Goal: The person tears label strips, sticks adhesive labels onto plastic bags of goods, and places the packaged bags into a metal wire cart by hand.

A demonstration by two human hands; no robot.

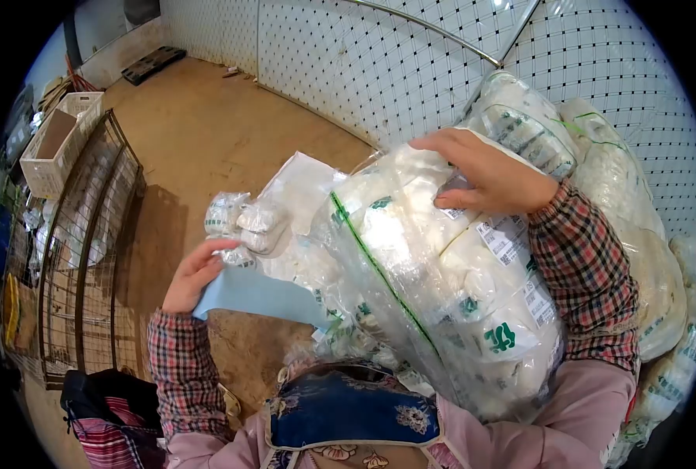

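A large clear plastic bag (395, 266) full of white wrapped packs lies in front of the body, with a green strip along its edge and printed labels on its right part. On its upper part rests my right hand (485, 173), thumb and fingers apart. My left hand (199, 273) is at the left, its thumb and fingers near the end of a light blue strip (258, 295); whether they pinch it is hard to make out. Small white packs (262, 216) lie beyond the left hand, beside a white sheet (303, 176).
A wire cage cart (78, 273) with a white crate (60, 148) stands at the left. More filled bags (645, 266) are piled at the right, against a patterned wall (348, 62). A striped bag (113, 430) lies at the lower left.
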